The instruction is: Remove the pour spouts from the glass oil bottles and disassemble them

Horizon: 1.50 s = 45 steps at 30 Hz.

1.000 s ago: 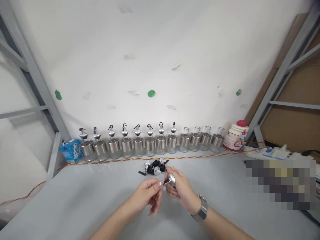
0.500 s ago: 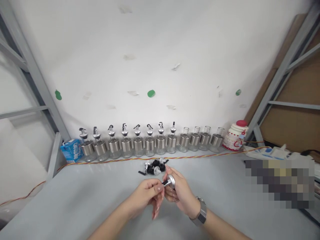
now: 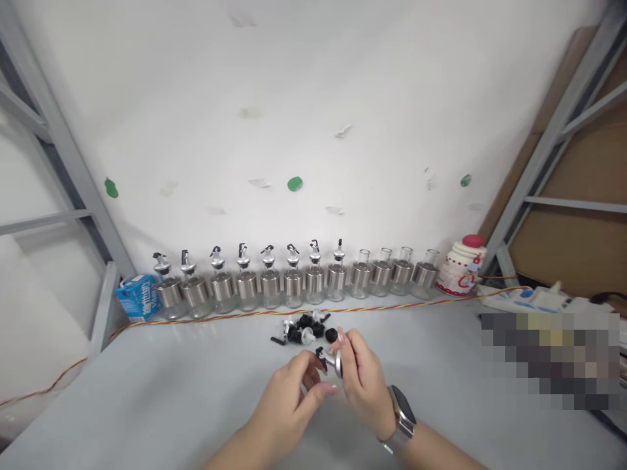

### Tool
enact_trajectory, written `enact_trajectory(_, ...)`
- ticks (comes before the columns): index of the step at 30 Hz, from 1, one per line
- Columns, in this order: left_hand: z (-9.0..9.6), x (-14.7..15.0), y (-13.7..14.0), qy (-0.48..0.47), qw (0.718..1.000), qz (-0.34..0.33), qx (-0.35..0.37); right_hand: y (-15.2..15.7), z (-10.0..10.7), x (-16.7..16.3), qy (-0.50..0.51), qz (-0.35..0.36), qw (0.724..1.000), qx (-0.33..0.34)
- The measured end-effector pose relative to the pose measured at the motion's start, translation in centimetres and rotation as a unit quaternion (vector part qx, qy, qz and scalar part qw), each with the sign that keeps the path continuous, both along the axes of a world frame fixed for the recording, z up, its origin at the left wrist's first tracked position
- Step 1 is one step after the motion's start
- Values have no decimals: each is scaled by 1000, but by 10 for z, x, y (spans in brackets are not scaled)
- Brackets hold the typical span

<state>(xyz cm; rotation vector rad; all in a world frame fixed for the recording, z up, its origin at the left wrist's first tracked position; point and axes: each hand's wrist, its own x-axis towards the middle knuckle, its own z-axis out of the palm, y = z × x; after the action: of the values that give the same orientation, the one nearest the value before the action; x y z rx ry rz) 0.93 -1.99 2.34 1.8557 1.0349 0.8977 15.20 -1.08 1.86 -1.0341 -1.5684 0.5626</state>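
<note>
In my right hand (image 3: 365,378) is a bottle pourer with a silver collar (image 3: 337,364) and a black flip cap (image 3: 321,356) on its spout, which points left. Its lower end is hidden by the fingers. Beside those fingertips is a round black stopper piece (image 3: 332,335); whether it is held or lies on the table I cannot tell. My left hand (image 3: 289,395) is at the spout end, thumb and fingers apart, a fingertip by the flip cap. Just beyond the hands lies a pile of loose black, silver and clear pourer parts (image 3: 307,335).
Along the wall stands a row of glass bottles with steel sleeves (image 3: 294,283); those on the left carry pourers, the right-hand ones (image 3: 402,271) have bare necks. A blue carton (image 3: 140,297), a twisted cable (image 3: 235,314), a red-topped jar (image 3: 460,267) and a power strip (image 3: 529,300) flank them.
The left fingers have come off their pinch on the spout tip and spread. My right hand has turned, the flip cap stands out from the spout, and a black stopper piece now shows.
</note>
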Motion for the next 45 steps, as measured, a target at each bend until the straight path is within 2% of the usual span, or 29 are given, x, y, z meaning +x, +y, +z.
enact_trajectory(2, 0, 0, -3, 38, 999, 3, 36, -2, -2, -2, 3, 21, 1000, -3)
enact_trajectory(4, 0, 1, -5, 45, 998, 7, 39, -4, -4, -4, 9, 36, 999, -4)
enact_trajectory(8, -2, 3, -7, -8, 1000, 16, 15, -8, -6, -5, 29, 41, 999, -6)
enact_trajectory(12, -5, 8, -5, -135, 987, -23, -87, -8, -7, -4, 66, 45, 996, -44)
enact_trajectory(15, -4, 13, -2, -228, 959, 7, -168, -6, -7, -3, 74, 43, 995, -58)
enact_trajectory(17, -2, 15, 0, -257, 945, 29, -200, -6, -7, -4, 69, 41, 996, -50)
enact_trajectory(22, 4, 18, -1, -265, 936, 44, -228, -7, -7, -4, 25, 18, 999, -11)
enact_trajectory(28, 4, 15, -3, -240, 945, 11, -222, -7, -4, -1, 4, 20, 1000, 6)
enact_trajectory(30, 4, 12, -5, -183, 966, 15, -180, -7, -3, -1, 6, 3, 1000, 15)
enact_trajectory(31, 3, 10, -5, -135, 981, 29, -135, -7, -2, -1, 4, -6, 1000, 22)
enact_trajectory(33, 0, 7, -8, -18, 998, 65, -13, -8, -2, -2, -8, -14, 999, 38)
enact_trajectory(34, -2, 6, -9, 39, 995, 76, 53, -8, -3, -2, -16, -12, 999, 45)
enact_trajectory(36, -8, 6, -11, 122, 974, 82, 171, -10, -5, -5, -35, -6, 998, 60)
enact_trajectory(39, -17, 8, -11, 182, 935, 99, 288, -12, -8, -8, -60, -18, 994, 89)
enact_trajectory(42, -21, 10, -11, 211, 901, 135, 356, -12, -8, -8, -83, -44, 991, 95)
enact_trajectory(45, -19, 11, -13, 211, 889, 149, 378, -13, -5, -8, -120, -64, 986, 93)
